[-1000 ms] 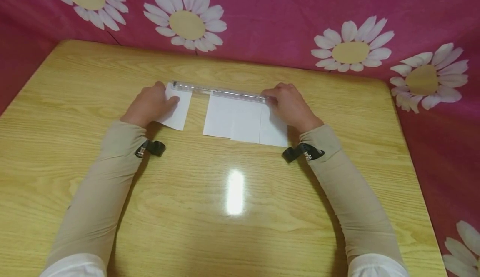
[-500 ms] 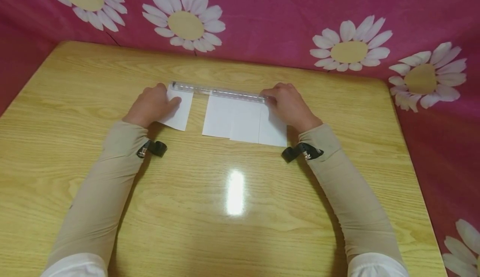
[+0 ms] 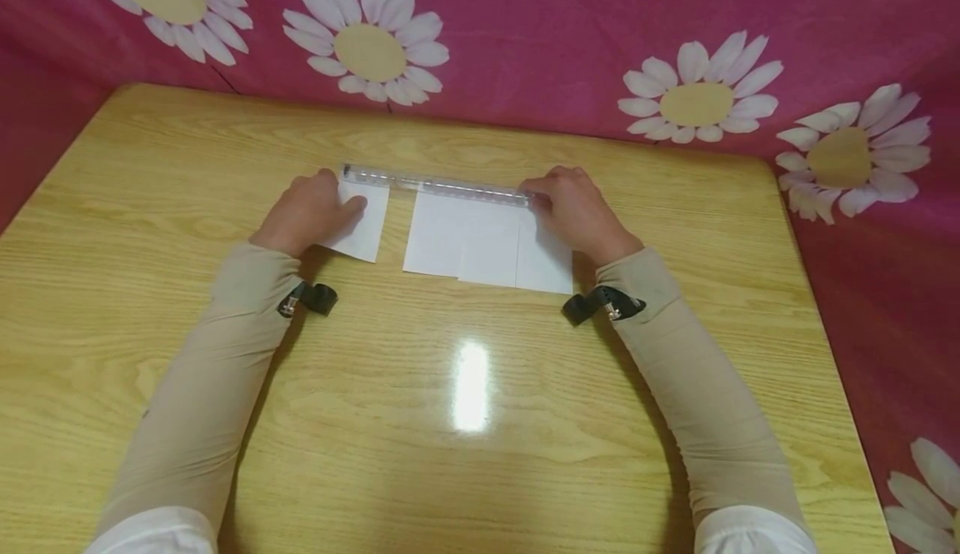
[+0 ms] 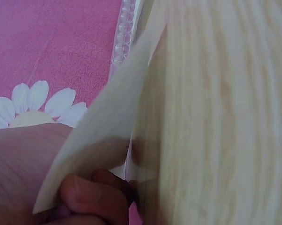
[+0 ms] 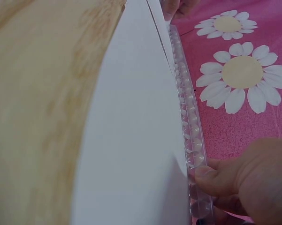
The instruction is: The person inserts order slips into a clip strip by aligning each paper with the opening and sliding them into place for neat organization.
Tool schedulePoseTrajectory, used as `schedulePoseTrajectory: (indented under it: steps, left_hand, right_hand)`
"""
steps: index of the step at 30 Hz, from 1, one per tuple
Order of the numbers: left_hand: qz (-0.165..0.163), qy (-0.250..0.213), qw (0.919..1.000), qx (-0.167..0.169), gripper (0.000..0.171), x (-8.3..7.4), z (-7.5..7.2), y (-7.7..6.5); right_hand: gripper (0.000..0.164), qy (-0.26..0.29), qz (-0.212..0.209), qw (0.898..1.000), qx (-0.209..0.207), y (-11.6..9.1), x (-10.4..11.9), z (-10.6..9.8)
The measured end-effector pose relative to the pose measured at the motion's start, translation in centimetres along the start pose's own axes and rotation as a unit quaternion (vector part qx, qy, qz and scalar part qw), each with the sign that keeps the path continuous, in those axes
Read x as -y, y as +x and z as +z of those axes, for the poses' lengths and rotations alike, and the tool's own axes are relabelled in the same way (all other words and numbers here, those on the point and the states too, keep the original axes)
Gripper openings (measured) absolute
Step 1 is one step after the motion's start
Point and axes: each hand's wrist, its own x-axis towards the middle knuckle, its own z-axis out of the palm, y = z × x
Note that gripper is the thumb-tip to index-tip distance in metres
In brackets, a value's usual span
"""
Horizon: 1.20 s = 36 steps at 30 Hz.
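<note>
My left hand [image 3: 306, 211] grips a small white paper card [image 3: 367, 222] between thumb and fingers. In the left wrist view the card [image 4: 108, 103] tilts up off the table, with curled fingertips [image 4: 87, 190] at its lower edge. A long clear plastic strip with rows of round bumps [image 3: 442, 187] lies along the cards' far edges. My right hand [image 3: 581, 211] pinches its right end; the right wrist view shows the thumb on the strip [image 5: 190, 108]. Several more white cards [image 3: 487, 239] lie side by side below the strip, the rightmost partly behind the right hand.
A wood-grain table [image 3: 375, 404] carries everything, with bare wood between the left card and the others. Behind it hangs a pink cloth [image 3: 525, 37] printed with white daisies. Black straps [image 3: 311, 297] sit on both wrists.
My left hand has shifted slightly right with its card, narrowing the gap to the other cards a little. The right hand and the strip stay nearly still.
</note>
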Motion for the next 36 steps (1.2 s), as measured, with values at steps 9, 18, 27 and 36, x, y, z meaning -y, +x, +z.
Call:
schedulePoseTrajectory:
  steps: [9, 18, 27, 36]
  left_hand:
    - [0.000, 0.004, 1.0000, 0.004, 0.072, -0.7, 0.3, 0.2]
    - [0.001, 0.011, 0.9999, 0.012, 0.077, -1.0, 0.4, 0.4]
    - [0.005, 0.013, 0.9997, 0.018, 0.083, -1.3, 0.5, 0.4]
    - [0.005, 0.005, 0.9999, 0.015, 0.082, -1.7, 0.7, 0.3]
  right_hand:
    - [0.029, 0.003, 0.003, 1.000, 0.005, 0.0, -0.1, 0.1]
    - [0.029, 0.005, 0.007, 1.000, 0.005, -0.1, 0.1, -0.1]
    - [0.029, 0.005, 0.007, 1.000, 0.004, -0.1, 0.1, -0.1]
    - [0.029, 0.005, 0.001, 1.000, 0.002, -0.1, 0.1, -0.1]
